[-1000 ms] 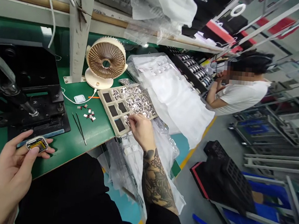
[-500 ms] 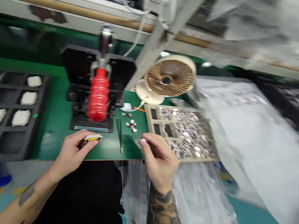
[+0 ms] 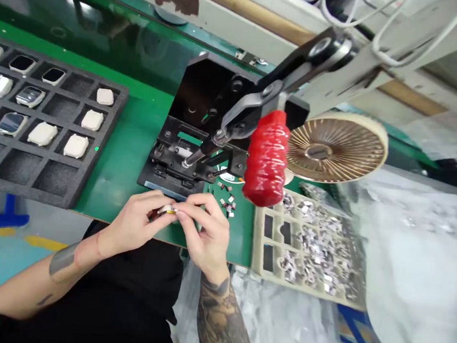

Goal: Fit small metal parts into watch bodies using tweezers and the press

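A small watch case (image 3: 166, 209) with a yellow strip along its edge is pinched between the fingers of my left hand (image 3: 136, 219). My right hand (image 3: 205, 231) meets it from the right, thumb and forefinger pressed together at the case's edge. Whatever those right fingertips hold is too small to make out. Just beyond both hands is a black press fixture (image 3: 181, 159) with a red-gripped lever (image 3: 267, 159). Small parts (image 3: 229, 203) lie scattered on the green table (image 3: 114, 169), right of the fixture.
A grey foam tray (image 3: 64, 173) with several watch cases is at the left. To the right, a beige compartment tray (image 3: 258, 249) holds many shiny metal pieces. A round fan (image 3: 338, 149) stands behind it, and plastic sheeting (image 3: 417, 252) covers the far right.
My right hand has moved left to the watch case in my left hand. The view has shifted and tilted, showing more of the foam tray and the lever from another angle.
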{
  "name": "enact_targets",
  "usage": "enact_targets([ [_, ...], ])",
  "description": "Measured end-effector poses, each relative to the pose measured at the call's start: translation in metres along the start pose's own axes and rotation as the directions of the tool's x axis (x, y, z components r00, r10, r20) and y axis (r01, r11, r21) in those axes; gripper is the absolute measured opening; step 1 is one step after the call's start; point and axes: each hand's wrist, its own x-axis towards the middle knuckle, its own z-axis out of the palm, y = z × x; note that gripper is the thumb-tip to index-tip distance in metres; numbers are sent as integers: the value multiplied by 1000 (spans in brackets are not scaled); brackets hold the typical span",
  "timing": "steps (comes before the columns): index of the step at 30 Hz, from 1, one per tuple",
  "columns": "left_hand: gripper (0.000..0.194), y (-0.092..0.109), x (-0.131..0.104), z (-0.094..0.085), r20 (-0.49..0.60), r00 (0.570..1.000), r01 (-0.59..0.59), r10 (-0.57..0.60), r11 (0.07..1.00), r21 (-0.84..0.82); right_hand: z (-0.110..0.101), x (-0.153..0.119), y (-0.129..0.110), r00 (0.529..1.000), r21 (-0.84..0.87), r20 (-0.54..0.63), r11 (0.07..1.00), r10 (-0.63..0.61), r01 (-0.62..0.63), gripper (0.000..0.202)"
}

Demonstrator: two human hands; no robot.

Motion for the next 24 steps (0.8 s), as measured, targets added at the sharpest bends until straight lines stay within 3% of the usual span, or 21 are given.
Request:
enact_targets([
  [6,13,0,0,0,15,1000,-27,27,1000,-7,4,0,1,998,-13,-63,1000,-13,12,20],
  [9,15,-1,-2,1,28,999,-31,30,999,18,3,0,3,1000,3,-12,1000,-3,3,18],
  [14,19,-1,-1,-2,87,996,-6,4,1000,29,-9,2,2,994,-116,87,990,-71,81,17],
  [20,17,-4,-3,-5,94,994,-58,50,994,87,-11,5,-5,992,5,113,998,-63,63,15],
  [24,20,-16,-8,-15,24,1000,-8,6,997,79,-1,-2,-4,967,-254,176,941,-183,225,29],
])
